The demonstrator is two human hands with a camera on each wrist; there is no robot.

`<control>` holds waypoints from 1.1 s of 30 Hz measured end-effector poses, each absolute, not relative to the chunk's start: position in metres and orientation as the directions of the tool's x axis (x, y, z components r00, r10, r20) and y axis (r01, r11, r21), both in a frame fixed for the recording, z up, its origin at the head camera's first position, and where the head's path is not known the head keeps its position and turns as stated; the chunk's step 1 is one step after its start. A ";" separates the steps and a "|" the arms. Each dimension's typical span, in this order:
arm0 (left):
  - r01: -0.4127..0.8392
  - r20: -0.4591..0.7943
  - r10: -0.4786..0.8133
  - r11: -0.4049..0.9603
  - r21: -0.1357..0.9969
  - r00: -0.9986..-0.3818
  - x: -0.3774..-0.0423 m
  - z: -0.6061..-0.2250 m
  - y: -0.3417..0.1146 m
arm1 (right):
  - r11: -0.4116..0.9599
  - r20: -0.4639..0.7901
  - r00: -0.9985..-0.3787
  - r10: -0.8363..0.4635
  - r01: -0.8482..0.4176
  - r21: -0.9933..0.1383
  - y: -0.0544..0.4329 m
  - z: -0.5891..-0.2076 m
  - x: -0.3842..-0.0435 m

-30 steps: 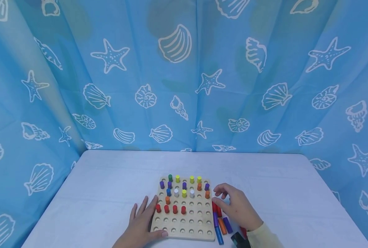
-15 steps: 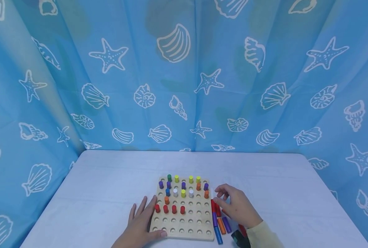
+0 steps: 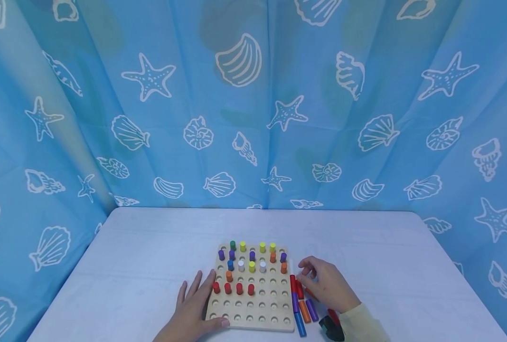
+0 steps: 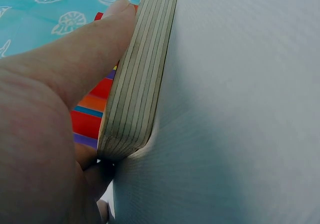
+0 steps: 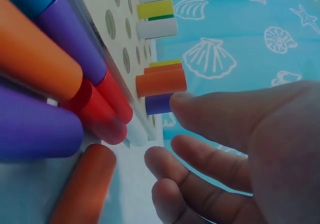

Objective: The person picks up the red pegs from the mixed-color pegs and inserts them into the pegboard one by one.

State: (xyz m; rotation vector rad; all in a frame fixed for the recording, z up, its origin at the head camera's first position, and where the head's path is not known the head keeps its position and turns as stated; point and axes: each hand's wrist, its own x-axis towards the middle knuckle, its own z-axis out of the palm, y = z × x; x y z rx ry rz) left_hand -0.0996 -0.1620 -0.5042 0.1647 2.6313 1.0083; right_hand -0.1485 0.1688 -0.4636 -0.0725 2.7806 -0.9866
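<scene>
A pale wooden pegboard (image 3: 268, 299) lies on the table with coloured pegs upright in it. Four-fingers-wide along its left side, my left hand (image 3: 191, 311) rests with fingers spread; its thumb (image 4: 107, 31) lies over the near edge. To the right of the board hovers my right hand (image 3: 328, 285), fingers loosely bent, with nothing visible between them. Loose pegs lie beneath and beside it: a red peg (image 3: 293, 283), an orange peg (image 3: 305, 312), a purple peg (image 3: 312, 310) and a blue peg (image 3: 300, 325). Another orange peg (image 5: 87, 184) shows near the fingertips in the right wrist view.
Red pegs (image 3: 239, 288) form a row on the board, with mixed colours further back. A dark object (image 3: 332, 328) sits by the right wrist, next to a red piece (image 3: 333, 317). A blue shell-patterned curtain (image 3: 245, 142) hangs behind the white table (image 3: 164, 237).
My right hand has drawn slightly right, away from the board, and more of the red pegs shows. The left hand stays on the board. The head view has shifted a little.
</scene>
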 end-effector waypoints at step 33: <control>0.019 -0.228 0.226 0.747 0.664 -0.947 -0.099 -0.506 -0.163 | 0.818 -0.300 -0.938 -0.172 0.034 -0.574 0.174 -0.476 -0.150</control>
